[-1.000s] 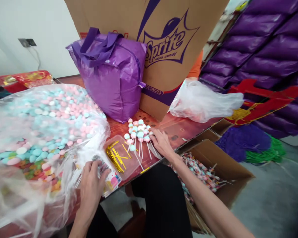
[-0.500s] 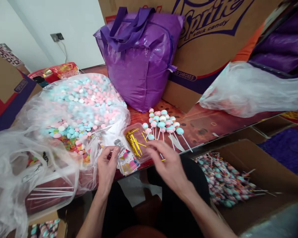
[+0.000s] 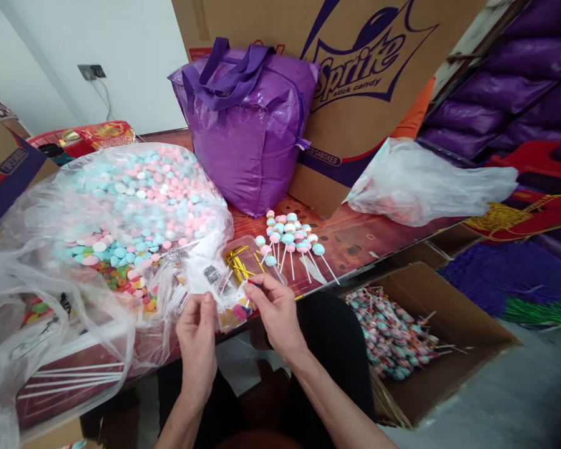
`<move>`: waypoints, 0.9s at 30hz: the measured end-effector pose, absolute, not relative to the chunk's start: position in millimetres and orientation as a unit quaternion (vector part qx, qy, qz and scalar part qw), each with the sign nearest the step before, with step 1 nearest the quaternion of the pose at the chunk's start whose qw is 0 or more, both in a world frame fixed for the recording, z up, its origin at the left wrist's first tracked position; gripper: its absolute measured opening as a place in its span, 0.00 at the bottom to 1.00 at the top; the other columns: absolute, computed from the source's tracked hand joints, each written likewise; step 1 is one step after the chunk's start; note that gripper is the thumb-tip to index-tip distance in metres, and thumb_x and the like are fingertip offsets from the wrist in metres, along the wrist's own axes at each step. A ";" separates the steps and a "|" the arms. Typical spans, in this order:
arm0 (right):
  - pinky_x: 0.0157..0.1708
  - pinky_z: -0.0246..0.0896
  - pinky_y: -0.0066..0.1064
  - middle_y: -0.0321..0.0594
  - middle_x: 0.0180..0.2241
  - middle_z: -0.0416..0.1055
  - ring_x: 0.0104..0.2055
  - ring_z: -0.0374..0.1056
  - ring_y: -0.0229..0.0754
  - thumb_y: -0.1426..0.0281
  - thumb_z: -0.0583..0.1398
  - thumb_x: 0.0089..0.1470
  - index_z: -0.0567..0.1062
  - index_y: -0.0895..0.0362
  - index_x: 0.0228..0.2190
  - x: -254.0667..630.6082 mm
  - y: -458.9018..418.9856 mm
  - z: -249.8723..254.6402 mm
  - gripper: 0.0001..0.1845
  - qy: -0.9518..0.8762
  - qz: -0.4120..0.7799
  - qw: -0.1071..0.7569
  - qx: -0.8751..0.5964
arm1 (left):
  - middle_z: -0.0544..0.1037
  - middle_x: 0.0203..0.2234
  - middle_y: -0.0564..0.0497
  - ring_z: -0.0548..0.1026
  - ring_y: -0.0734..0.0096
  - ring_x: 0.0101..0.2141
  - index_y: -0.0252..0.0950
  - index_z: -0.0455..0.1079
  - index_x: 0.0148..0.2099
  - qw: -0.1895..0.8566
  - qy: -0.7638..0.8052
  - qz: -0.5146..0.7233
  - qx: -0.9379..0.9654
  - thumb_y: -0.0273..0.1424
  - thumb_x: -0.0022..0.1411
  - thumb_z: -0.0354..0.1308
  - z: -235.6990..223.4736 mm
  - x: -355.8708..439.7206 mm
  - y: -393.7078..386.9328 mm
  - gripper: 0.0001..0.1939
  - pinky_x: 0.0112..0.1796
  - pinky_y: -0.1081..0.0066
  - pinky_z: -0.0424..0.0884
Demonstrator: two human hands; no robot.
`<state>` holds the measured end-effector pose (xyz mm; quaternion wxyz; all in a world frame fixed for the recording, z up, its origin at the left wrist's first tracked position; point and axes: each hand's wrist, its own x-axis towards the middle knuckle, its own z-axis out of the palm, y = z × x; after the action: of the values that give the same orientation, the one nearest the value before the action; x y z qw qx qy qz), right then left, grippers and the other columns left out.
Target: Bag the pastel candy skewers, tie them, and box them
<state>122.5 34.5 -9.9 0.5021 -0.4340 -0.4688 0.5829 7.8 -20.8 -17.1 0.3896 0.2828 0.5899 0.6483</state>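
Note:
My left hand (image 3: 197, 333) is closed in a pinch, thumb against forefinger, left of a stack of clear printed plastic bags (image 3: 231, 315). What it pinches is too small to make out. Thumb and fingers of my right hand (image 3: 277, 312) are pressed together on what looks like the corner of a printed plastic bag (image 3: 254, 283), over the stack's right side. Behind the fingers lies a clear plastic tray (image 3: 251, 244) with gold twist ties (image 3: 237, 262). To its right are several pink and blue candy sticks (image 3: 290, 237) on white sticks.
A big clear bag of pink and blue candies (image 3: 140, 187) stands at left, with white sticks (image 3: 72, 379) in front. Behind are a purple bag (image 3: 247, 137) and a large carton (image 3: 346, 125). An open box of candy sticks (image 3: 393, 337) sits below, right of my knee.
My right hand has moved left, from beside the tray to the bag stack, close to my left hand. The view has turned to the right.

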 end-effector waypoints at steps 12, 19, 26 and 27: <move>0.26 0.48 0.28 0.30 0.22 0.55 0.25 0.51 0.35 0.62 0.55 0.63 0.62 0.55 0.22 137.0 26.9 -8.0 0.19 -0.560 0.498 0.489 -0.447 | 0.76 0.24 0.58 0.67 0.84 0.21 0.35 0.75 0.31 0.544 0.441 0.709 0.081 0.32 0.42 0.77 -6.1 27.7 4.3 0.16 0.24 0.81 0.66; 0.25 0.46 0.28 0.30 0.21 0.51 0.25 0.48 0.34 0.60 0.55 0.63 0.57 0.54 0.20 144.1 31.5 -15.6 0.22 -0.570 0.501 0.480 -0.440 | 0.79 0.26 0.54 0.73 0.81 0.25 0.34 0.77 0.30 0.550 0.434 0.711 0.064 0.34 0.44 0.76 -7.3 34.6 6.0 0.14 0.28 0.80 0.71; 0.28 0.55 0.26 0.31 0.23 0.63 0.27 0.57 0.35 0.64 0.61 0.58 0.73 0.57 0.26 149.9 31.7 -16.1 0.12 -0.533 0.521 0.498 -0.444 | 0.81 0.28 0.51 0.77 0.75 0.28 0.33 0.79 0.32 0.515 0.440 0.731 0.076 0.32 0.44 0.76 -5.0 34.5 12.9 0.13 0.33 0.76 0.73; 0.29 0.57 0.27 0.32 0.24 0.66 0.27 0.60 0.36 0.64 0.62 0.56 0.76 0.57 0.29 149.8 31.2 -15.8 0.09 -0.519 0.532 0.501 -0.444 | 0.81 0.28 0.52 0.77 0.75 0.28 0.33 0.78 0.32 0.505 0.445 0.736 0.079 0.33 0.43 0.76 -5.2 35.7 13.4 0.14 0.32 0.76 0.73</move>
<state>149.8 31.2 -15.8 0.5011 -0.4436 -0.5188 0.5320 35.7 13.4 -5.2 0.5045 0.0787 0.4449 0.7357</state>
